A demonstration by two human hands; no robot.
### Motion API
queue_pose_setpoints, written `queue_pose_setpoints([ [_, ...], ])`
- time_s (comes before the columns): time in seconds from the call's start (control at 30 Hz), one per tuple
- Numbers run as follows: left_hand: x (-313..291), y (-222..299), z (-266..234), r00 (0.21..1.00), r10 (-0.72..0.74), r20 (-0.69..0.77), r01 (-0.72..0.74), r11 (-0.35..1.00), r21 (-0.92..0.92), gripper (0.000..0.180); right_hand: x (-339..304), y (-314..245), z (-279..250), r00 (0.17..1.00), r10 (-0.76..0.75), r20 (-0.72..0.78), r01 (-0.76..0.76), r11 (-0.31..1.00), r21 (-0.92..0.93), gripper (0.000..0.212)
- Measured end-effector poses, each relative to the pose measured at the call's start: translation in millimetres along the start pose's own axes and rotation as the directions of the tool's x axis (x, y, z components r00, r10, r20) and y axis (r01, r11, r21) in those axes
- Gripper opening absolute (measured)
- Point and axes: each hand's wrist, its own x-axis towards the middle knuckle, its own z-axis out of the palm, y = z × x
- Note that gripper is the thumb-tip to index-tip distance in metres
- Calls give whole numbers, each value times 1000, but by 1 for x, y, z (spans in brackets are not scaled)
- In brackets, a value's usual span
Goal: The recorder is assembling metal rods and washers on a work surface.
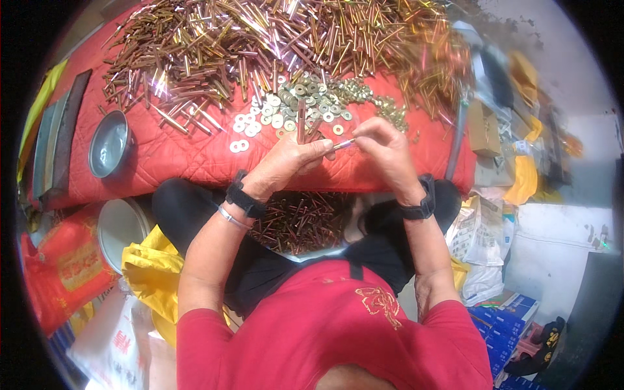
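Note:
Both my hands meet over the near edge of a red quilted cloth (169, 156). My left hand (292, 159) is closed round a few brassy metal bolts (301, 120), which stick up past its fingers. One slim bolt (344, 144) lies between the hands, its silvery end toward my right hand (388, 153). The right fingertips pinch that end; whether a small part sits there is hidden. Flat round washers (277, 121) lie scattered just beyond my left hand. Small brassy nuts (351, 90) are heaped beside them.
A large pile of brassy rods (260, 39) covers the far side. At left stands a metal bowl (108, 144). More rods (299, 224) fill a container below, between my legs. A white bucket (120, 234) is at lower left, a cardboard box (483, 128) at right.

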Motion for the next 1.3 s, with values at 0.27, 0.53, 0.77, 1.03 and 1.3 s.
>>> queue_pose_setpoints([
  [0.27,-1,-2,-3,995,-82,50,87,989,-119,25,-1,-4,2,1000,-25,2,25,998,-64,7],
  [0.53,0,4,0,998,56,12,-57,965,256,21,-3,5,-6,997,-62,51,79,896,-438,20],
  [0.77,3,-4,1,997,74,17,-75,975,207,20,-1,0,-5,979,-170,112,203,782,-589,23],
  [1.03,6,-16,1,955,294,21,-257,796,548,23,-3,3,-15,988,40,152,31,900,-434,22],
  [1.3,3,-2,2,1000,-12,-26,13,999,51,23,0,2,-1,1000,28,-2,-28,998,-50,11],
])
